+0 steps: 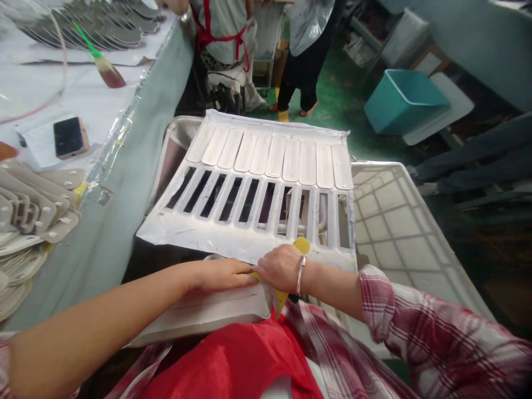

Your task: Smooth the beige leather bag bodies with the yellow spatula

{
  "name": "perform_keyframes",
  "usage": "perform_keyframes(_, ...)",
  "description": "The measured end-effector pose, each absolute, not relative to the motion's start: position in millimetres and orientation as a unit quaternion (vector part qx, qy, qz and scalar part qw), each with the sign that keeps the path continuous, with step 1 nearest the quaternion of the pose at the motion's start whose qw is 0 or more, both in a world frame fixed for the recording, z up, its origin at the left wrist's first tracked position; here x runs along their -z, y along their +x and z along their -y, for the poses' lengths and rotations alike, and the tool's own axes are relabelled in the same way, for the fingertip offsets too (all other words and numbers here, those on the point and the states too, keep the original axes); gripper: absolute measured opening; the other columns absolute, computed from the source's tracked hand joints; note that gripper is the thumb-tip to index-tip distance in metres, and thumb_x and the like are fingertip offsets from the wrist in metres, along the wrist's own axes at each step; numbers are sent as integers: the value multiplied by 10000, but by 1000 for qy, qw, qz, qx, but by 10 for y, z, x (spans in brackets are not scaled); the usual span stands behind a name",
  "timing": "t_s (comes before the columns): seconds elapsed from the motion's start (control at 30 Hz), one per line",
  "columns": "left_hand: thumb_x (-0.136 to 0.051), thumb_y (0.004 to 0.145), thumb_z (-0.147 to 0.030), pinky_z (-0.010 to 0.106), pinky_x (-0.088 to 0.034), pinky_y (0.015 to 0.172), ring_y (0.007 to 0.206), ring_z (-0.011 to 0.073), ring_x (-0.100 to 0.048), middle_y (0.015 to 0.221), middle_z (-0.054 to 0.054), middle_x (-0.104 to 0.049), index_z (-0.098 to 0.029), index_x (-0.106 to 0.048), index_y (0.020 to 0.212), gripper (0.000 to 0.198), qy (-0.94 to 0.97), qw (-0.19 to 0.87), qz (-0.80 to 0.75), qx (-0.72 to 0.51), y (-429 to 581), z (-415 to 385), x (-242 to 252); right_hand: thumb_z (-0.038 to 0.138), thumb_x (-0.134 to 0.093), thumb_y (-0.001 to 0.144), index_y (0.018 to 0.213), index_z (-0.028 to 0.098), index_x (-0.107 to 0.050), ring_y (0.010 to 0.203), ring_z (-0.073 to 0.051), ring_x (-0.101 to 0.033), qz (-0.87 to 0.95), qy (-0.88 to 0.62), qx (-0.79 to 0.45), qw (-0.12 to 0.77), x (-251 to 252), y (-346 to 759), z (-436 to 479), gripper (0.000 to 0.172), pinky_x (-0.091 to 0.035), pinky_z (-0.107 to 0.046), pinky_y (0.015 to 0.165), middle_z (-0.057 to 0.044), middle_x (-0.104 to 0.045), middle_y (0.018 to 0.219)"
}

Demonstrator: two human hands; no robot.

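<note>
A white panel (pixel 224 228) slopes in front of me, with a row of long open slots and, above it, a row of pale rounded strips (pixel 270 155). My left hand (pixel 222 274) lies flat, fingers stretched out together, on a white-covered piece (pixel 233 302) at the panel's near edge. Its fingertips meet my right hand (pixel 282 269), which is closed around a yellow object (pixel 302 245). Parts of that object show above and below the fist; its kind is hidden by my fingers.
On the left table (pixel 162 83) lie a phone (pixel 68 137), a glue bottle with a green nozzle (pixel 108 72) and stacks of pale cut pieces (pixel 33 205). A white crate (pixel 399 221) stands right, a teal bin (pixel 403 102) beyond it. Two people (pixel 224 39) are ahead.
</note>
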State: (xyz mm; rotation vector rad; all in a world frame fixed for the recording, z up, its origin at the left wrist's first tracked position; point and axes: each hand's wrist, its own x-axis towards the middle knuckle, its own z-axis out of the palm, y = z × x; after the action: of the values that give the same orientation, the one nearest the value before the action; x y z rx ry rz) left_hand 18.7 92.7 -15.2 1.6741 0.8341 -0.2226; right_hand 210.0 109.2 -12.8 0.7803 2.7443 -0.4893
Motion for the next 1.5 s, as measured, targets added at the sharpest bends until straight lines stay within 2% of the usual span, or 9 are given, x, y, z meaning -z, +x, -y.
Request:
perform_keyframes(0.37,-385,816,-582,325,-416,875,997,231,-572,1141,69,-617,-183,-572,1126,538,759,493,-419,71,161,-670,-100,475,-231,912,816,158,-641,775,-267,-638,-871,412,191,189,-86,2159,-712,527,-448,-362,658,-129,-668,786)
perform_keyframes(0.47,-386,810,-592,367,-347,975,1159,254,-474,1310,118,-482,-163,-435,1279,637,791,422,-440,46,39,-463,-168,484,-267,898,795,144,-631,815,-258,-612,-805,504,284,127,-95,2359,-602,508,-426,-381,735,-140,-655,811)
perform_keyframes(0.63,-598,624,-627,428,-228,1060,1299,301,-281,1436,148,-284,-138,-256,1380,962,819,305,-485,36,74,-160,-123,378,-171,919,764,129,-599,761,-214,-594,-711,592,376,53,68,2684,-217,519,-433,-350,713,-124,-637,780)
perform_keyframes(0.73,-634,587,-620,453,-244,1046,1277,325,-303,1414,183,-306,-96,-267,1360,1004,829,247,-502,21,272,-106,-39,317,-211,901,767,139,-577,762,-168,-594,-677,582,450,22,186,2741,56,429,-452,-289,689,-79,-635,803)
perform_keyframes(0.83,-644,584,-614,463,-305,993,1196,343,-394,1338,200,-398,-90,-309,1320,964,833,213,-510,12,425,-112,43,449,-417,816,864,137,-534,708,-155,-601,-577,526,621,-66,265,2763,265,337,-471,-269,635,-62,-624,806)
perform_keyframes(0.97,-618,652,-550,462,-333,931,1122,339,-437,1273,188,-447,-113,-340,1290,823,839,161,-520,4,483,-89,120,553,-627,661,962,157,-455,624,-135,-603,-428,419,787,-149,290,2775,365,526,-479,-246,546,-49,-618,829)
perform_keyframes(1.2,-565,720,-471,446,-285,942,1138,329,-391,1311,208,-405,-52,-316,1320,774,849,97,-519,-11,518,-15,163,502,-489,807,928,192,-356,496,-158,-590,-527,437,725,-70,229,2672,145,358,-473,-277,413,-29,-590,786)
perform_keyframes(1.4,-567,709,-408,428,-264,970,1153,312,-381,1325,190,-393,-82,-232,1367,807,852,119,-509,-30,477,-33,177,407,-568,763,883,156,-449,559,-149,-567,-745,463,479,39,125,2529,-171,302,-390,-226,478,-35,-613,697)
perform_keyframes(1.5,-557,708,-368,427,-273,958,1133,305,-399,1294,186,-414,-101,-115,1404,867,852,135,-505,-38,456,-49,183,410,-553,780,901,161,-464,574,-134,-560,-764,460,448,68,95,2468,-260,290,-377,-215,493,-44,-630,739)
